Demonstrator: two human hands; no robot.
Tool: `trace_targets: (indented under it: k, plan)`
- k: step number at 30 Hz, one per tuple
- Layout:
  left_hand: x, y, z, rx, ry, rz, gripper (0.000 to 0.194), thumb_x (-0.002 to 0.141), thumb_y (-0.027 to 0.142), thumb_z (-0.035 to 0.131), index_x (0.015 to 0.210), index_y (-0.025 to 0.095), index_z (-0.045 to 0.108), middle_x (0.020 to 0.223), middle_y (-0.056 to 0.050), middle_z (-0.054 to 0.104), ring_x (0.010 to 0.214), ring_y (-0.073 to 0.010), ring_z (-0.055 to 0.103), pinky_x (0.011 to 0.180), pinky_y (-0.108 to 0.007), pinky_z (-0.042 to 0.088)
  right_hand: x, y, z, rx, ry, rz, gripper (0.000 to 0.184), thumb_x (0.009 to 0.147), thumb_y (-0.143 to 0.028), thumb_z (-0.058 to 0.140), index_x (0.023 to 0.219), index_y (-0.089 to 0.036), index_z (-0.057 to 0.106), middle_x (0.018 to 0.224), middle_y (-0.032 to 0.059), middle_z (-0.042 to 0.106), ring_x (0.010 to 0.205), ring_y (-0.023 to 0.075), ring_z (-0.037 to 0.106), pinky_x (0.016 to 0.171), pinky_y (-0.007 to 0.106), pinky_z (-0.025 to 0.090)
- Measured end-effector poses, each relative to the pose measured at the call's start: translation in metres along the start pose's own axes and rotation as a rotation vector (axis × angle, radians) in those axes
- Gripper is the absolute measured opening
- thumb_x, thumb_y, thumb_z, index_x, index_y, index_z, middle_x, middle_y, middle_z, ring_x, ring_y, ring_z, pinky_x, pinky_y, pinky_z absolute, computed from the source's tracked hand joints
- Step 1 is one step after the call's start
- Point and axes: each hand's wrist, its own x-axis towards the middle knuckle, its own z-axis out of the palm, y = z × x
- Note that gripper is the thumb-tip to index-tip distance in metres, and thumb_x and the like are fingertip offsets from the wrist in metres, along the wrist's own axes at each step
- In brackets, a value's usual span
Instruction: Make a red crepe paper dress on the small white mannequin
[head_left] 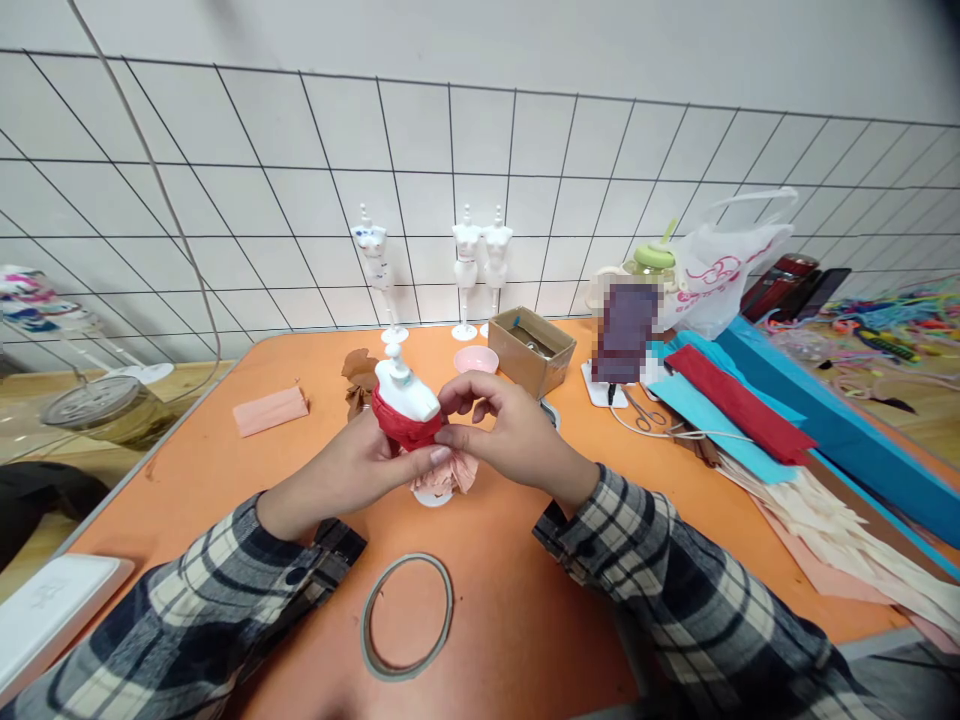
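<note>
A small white dress-form mannequin (411, 393) stands tilted between my hands, its bust bare. Red crepe paper (401, 424) wraps around it below the bust, and gathered pink paper (454, 470) flares out underneath, above the white base. My left hand (358, 468) holds the mannequin from the left, thumb across the front and fingers hidden behind. With thumb and forefinger, my right hand (499, 430) pinches the edge of the red paper on the right side. On the orange table just in front lies a roll of tape (407, 617).
Several white mannequins (466, 262) stand by the tiled wall. Nearby are a pink bowl (476, 360), a cardboard box (531, 350) and brown paper (360, 380). A phone (626, 332), scissors (646, 414) and folded coloured paper (739, 405) lie right; folded pink paper (271, 411) lies left.
</note>
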Motion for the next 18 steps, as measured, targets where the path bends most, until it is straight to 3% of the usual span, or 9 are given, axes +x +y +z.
trace_targets:
  k: [4, 6, 10, 14, 18]
  plan:
    - [0.001, -0.001, 0.003, 0.049, 0.096, 0.014, 0.039, 0.088, 0.045, 0.062, 0.118, 0.021, 0.056, 0.119, -0.011, 0.062, 0.119, -0.0305, 0.056, 0.101, -0.044, 0.049, 0.004, 0.008, -0.003, 0.117, 0.007, 0.113, 0.039, 0.073, -0.024, 0.079, 0.108, -0.022, 0.061, 0.101, 0.0015, 0.066, 0.093, 0.0166, 0.060, 0.072, 0.029, 0.044]
    - [0.001, -0.002, 0.003, 0.031, 0.102, 0.009, 0.044, 0.088, 0.045, 0.062, 0.123, 0.021, 0.053, 0.127, -0.012, 0.059, 0.121, -0.0303, 0.056, 0.104, -0.046, 0.047, 0.004, 0.011, -0.003, 0.100, -0.006, 0.117, 0.041, 0.075, -0.026, 0.078, 0.112, -0.022, 0.061, 0.106, 0.0027, 0.065, 0.099, 0.0180, 0.060, 0.078, 0.032, 0.045]
    - [0.002, -0.002, 0.002, -0.009, 0.053, -0.020, 0.039, 0.089, 0.048, 0.061, 0.119, 0.022, 0.058, 0.115, -0.010, 0.065, 0.113, -0.0285, 0.061, 0.100, -0.045, 0.050, 0.002, 0.010, 0.000, -0.020, 0.038, 0.013, 0.021, 0.078, -0.024, 0.076, 0.099, -0.024, 0.071, 0.109, 0.0027, 0.066, 0.106, 0.0184, 0.060, 0.090, 0.035, 0.046]
    - [0.003, -0.001, 0.006, 0.037, 0.123, -0.046, 0.035, 0.089, 0.049, 0.060, 0.110, 0.021, 0.063, 0.100, -0.007, 0.068, 0.114, -0.0287, 0.060, 0.102, -0.045, 0.047, -0.004, 0.008, 0.007, -0.156, 0.244, -0.048, 0.005, 0.078, -0.018, 0.074, 0.082, -0.022, 0.073, 0.087, 0.0014, 0.069, 0.087, 0.0172, 0.064, 0.080, 0.032, 0.051]
    - [0.003, 0.003, 0.010, 0.175, 0.203, -0.081, 0.036, 0.089, 0.052, 0.059, 0.103, 0.019, 0.064, 0.103, -0.008, 0.068, 0.102, -0.0276, 0.063, 0.094, -0.044, 0.050, -0.009, 0.006, 0.007, -0.304, 0.223, -0.173, 0.013, 0.086, -0.015, 0.064, 0.083, -0.022, 0.075, 0.087, 0.0030, 0.075, 0.085, 0.0179, 0.068, 0.080, 0.032, 0.054]
